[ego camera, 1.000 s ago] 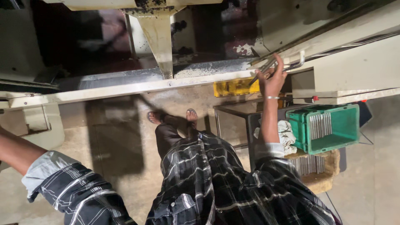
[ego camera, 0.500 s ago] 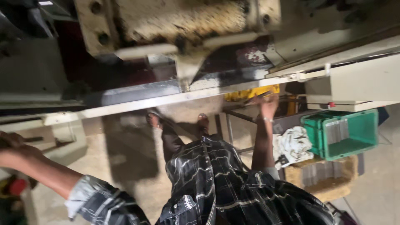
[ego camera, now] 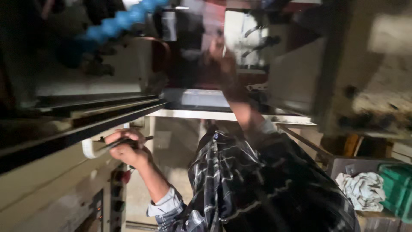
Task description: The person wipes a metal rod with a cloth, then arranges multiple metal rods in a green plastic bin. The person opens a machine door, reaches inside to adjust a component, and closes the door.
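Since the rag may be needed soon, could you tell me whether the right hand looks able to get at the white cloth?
Probably not at once: the right hand is raised up at the machine, while the white cloth lies low beside the green crate.

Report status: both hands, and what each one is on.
Left hand gripping thin dark rod-like tool beside white curved handle. Right hand raised into machine, blurred; grip unclear.

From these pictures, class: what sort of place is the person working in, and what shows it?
Probably a machine workshop or factory floor. A heavy, worn metal machine stands close ahead, a blue ribbed hose runs across above, and a green crate sits beside crumpled rags.
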